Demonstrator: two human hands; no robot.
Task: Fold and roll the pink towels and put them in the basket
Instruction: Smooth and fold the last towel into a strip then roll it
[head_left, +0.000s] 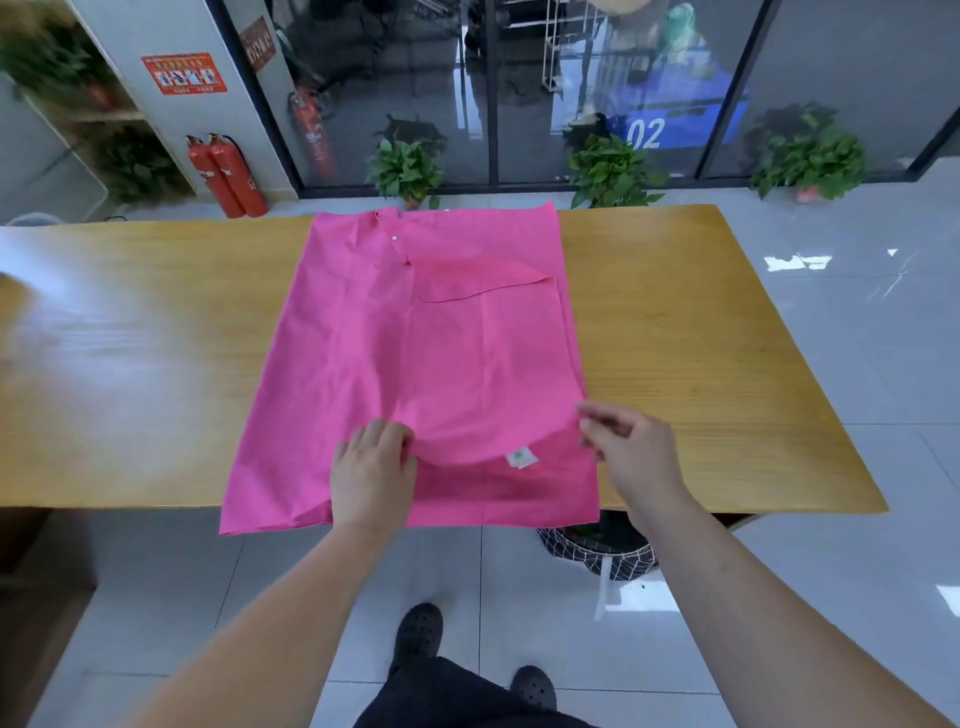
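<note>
Lying flat across the middle of the frame, a large bright pink cloth towel (415, 353) covers the centre of a long light-brown wooden table (701, 364). Its near edge hangs just over the table's front edge. An upper layer of the towel is raised along its near edge, which sags in a curve between the two hands and casts a shadow on the layer beneath. A small white label (522, 458) shows on that edge. The left hand (374, 475), at lower centre, has its fingers curled over the raised edge and grips it. The right hand (631, 452), right of lower centre, pinches the same layer at the towel's right side, thumb and fingers closed together, though blurred. A dark round fabric basket with a white grid pattern (597, 553) stands on the pale tiled floor (857, 312) beneath the table's front edge, just below the right hand. Two red fire extinguishers (228, 176) stand at upper left. Green potted plants (408, 171) line the glass wall along the top.
</note>
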